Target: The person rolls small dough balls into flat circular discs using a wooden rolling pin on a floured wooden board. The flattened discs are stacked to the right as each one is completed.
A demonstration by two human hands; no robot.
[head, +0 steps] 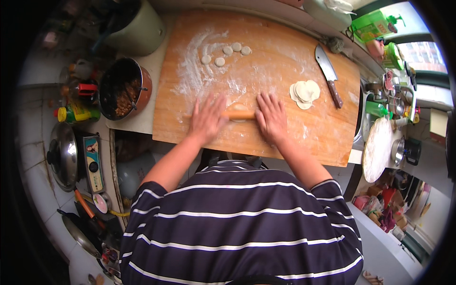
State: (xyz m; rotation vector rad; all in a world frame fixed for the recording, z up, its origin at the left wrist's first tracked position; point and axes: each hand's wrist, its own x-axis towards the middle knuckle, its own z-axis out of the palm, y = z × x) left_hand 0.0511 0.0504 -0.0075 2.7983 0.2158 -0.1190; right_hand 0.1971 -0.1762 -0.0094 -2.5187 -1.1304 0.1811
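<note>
A wooden rolling pin (239,114) lies across a small dough round (239,107), which shows above and below it. My left hand (209,119), slightly blurred, presses on the pin's left end with the fingers stretched forward. On the right end rests my right hand (271,115), palm down, thumb against the pin. A small pile of rolled dough wrappers (305,92) lies to the right of that hand. Farther up the board are several small flattened dough pieces (228,50) among scattered flour (194,58).
The wooden board (270,67) covers most of the counter. A kitchen knife (329,74) lies near its right edge. Left of the board stands a pot with a brown minced mixture (126,98), below a large pot (142,32). A round white-dusted board (377,149) leans at the right.
</note>
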